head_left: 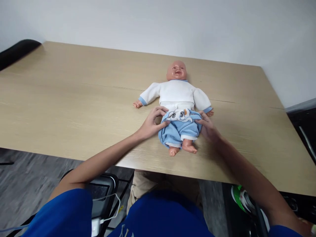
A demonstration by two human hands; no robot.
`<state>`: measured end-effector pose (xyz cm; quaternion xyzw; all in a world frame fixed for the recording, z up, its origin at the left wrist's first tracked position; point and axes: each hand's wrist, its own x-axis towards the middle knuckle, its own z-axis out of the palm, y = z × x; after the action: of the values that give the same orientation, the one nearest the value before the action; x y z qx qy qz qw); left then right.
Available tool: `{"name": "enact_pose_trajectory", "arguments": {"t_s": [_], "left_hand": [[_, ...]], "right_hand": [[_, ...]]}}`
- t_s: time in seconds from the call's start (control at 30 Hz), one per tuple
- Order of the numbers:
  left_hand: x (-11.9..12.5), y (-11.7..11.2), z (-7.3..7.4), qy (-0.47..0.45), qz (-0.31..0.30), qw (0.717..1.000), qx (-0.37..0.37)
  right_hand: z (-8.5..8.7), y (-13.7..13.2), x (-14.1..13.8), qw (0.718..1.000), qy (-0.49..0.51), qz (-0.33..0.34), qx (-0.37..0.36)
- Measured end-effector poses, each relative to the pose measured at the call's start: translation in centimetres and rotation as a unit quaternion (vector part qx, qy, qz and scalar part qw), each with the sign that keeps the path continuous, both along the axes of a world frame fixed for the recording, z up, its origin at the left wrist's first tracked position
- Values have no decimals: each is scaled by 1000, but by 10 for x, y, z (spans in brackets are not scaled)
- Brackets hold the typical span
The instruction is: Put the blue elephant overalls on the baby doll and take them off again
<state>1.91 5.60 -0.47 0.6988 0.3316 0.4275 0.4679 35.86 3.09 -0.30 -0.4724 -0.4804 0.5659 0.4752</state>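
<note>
A baby doll [177,70] lies face up on the wooden table, its feet toward me. It wears a white long-sleeved top [176,92] with blue cuffs. Blue overalls [170,131] cover its legs, and their front bib with an embroidered animal face [178,115] is folded down at the waist. My left hand [153,122] pinches the left side of the overalls' waist between thumb and fingers. On the right side, my right hand [207,126] grips the same waist edge. Both bare feet of the doll stick out of the trouser legs.
The wooden table [74,108] reaches to a white wall [153,26]. A black chair back [18,51] stands at the far left. Below the front edge are a black case with a white charger [95,227] and cable, and a green and white round object [240,197].
</note>
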Motion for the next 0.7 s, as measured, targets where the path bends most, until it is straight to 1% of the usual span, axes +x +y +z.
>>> {"name": "enact_pose_trajectory", "arguments": {"t_s": [0.07, 0.1, 0.17, 0.23, 0.33, 0.43, 0.53, 0.6, 0.7], "left_hand": [[2, -6, -11, -26, 52, 996, -60], [3, -10, -15, -40, 61, 994, -85], [4, -15, -18, -63, 56, 989, -125], [5, -18, -16, -78, 56, 983, -158], [9, -19, -12, -117, 74, 970, -201], [12, -19, -11, -181, 64, 946, -263], [14, -18, -9, -213, 49, 921, -323], [13, -16, -6, -223, 48, 914, -334], [9, -10, -1, -225, 40, 915, -333]], "right_hand": [[-2, -3, -5, 1000, 15, -6, -21], [-2, -5, -8, 999, 20, -3, -29], [-2, -11, -13, 999, 33, 3, -42], [-2, -15, -17, 998, 45, 3, -48], [-4, -18, -21, 997, 50, 7, -57], [-5, -18, -21, 996, 57, 4, -66], [-7, -18, -18, 995, 67, -3, -68], [-9, -17, -18, 996, 67, -9, -62], [-11, -15, -18, 996, 64, -18, -52]]}}
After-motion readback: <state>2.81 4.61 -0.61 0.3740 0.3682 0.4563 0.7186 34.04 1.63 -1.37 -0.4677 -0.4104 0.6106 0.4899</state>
